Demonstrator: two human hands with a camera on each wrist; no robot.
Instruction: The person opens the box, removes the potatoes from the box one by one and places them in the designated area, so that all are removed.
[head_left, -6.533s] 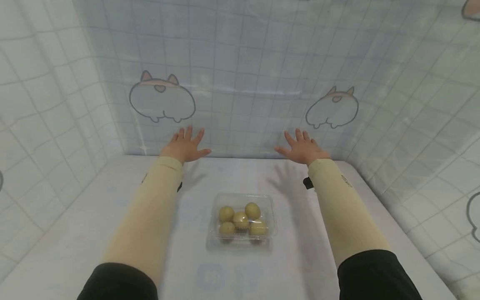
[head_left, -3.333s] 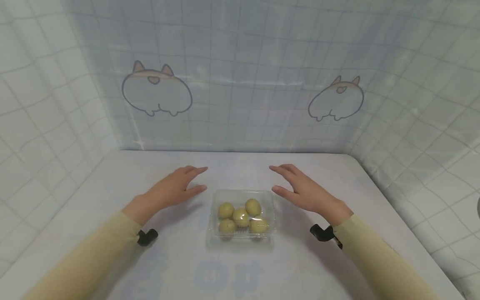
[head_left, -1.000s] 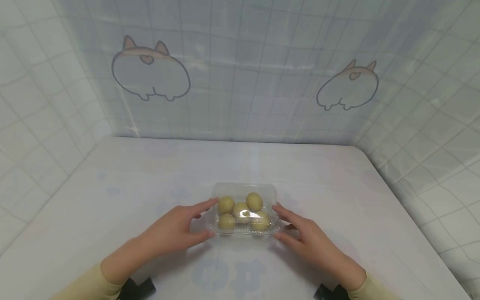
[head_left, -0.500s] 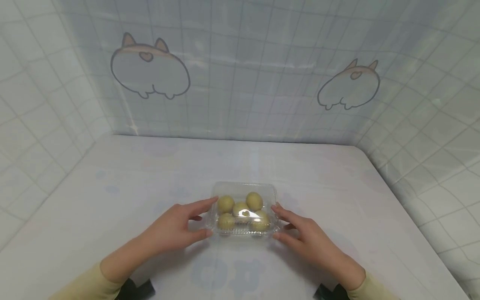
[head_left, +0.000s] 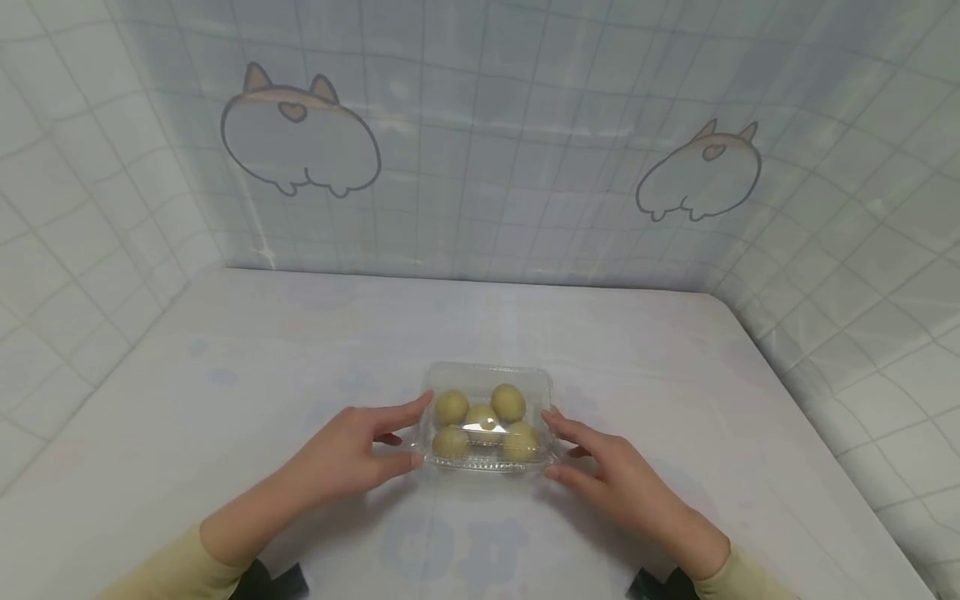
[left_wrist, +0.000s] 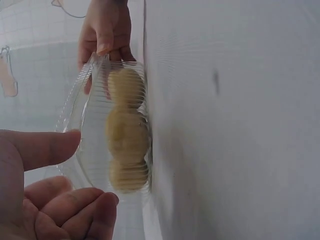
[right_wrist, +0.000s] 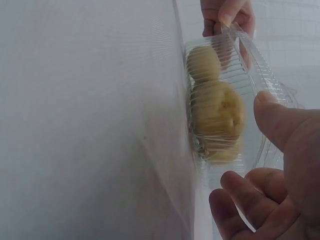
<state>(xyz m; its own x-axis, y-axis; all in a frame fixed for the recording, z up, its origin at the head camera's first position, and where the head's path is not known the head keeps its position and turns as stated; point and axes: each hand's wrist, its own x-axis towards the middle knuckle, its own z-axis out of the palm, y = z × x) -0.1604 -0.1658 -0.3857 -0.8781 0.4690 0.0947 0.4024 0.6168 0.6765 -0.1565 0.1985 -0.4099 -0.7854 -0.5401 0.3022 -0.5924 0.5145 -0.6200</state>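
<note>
In the head view a clear plastic clamshell container (head_left: pixel 491 377) sits on the table, with several small round yellow-brown potatoes (head_left: pixel 508 403) inside. My left hand (head_left: pixel 348 450) holds its left side, thumb at the near corner and forefinger higher along the edge. Opposite it, my right hand (head_left: pixel 611 467) pinches the right side, with the thumb at the near right corner. Up close in the left wrist view, the left thumb (left_wrist: pixel 55 148) lies at the rim above the ribbed wall. The right wrist view has the right thumb (right_wrist: pixel 272 117) against the rim, other fingers curled below.
The white table (head_left: pixel 360 317) with faint prints surrounds the container. A grid-patterned curtain (head_left: pixel 510 167) with cartoon animal drawings hangs behind it and along both sides. Black straps or mounts (head_left: pixel 273 581) sit at both wrists.
Both hands came back from near the rear curtain and took hold of the container's sides. Over the last second the container shifted very slightly left, with the hands still on it.
</note>
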